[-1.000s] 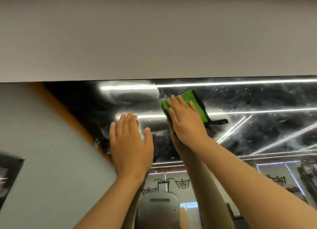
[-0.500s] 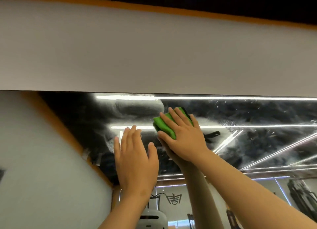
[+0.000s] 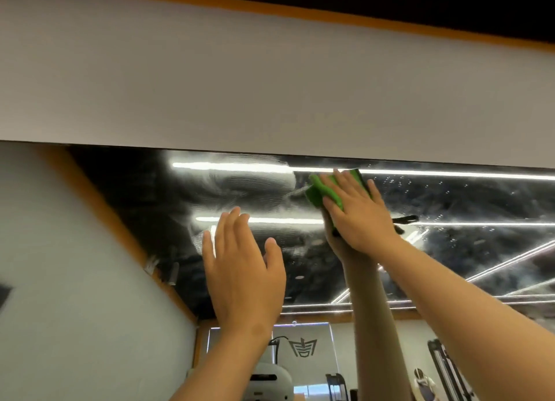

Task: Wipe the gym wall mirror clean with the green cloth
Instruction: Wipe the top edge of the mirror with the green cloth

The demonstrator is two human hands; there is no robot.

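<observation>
The wall mirror point(image 3: 450, 250) fills the lower half of the view and reflects a dark ceiling with light strips. Wet smears and droplets cover its upper part. My right hand point(image 3: 357, 211) presses the green cloth point(image 3: 318, 190) flat against the glass just under the mirror's top edge, fingers spread and straight. A black edge of the cloth shows beside my fingers. My left hand point(image 3: 240, 268) lies flat on the mirror lower and to the left, fingers straight, holding nothing.
A pale wall band point(image 3: 270, 85) with an orange strip point(image 3: 300, 10) runs above the mirror's top edge. The reflection shows my arms, a headset point(image 3: 270, 379), a logo sign point(image 3: 303, 346) and gym machines point(image 3: 447, 367) at the bottom right.
My right hand has slid the cloth up and to the right, close to the mirror's top edge. The camera has tilted upward. My left hand stays flat on the glass.
</observation>
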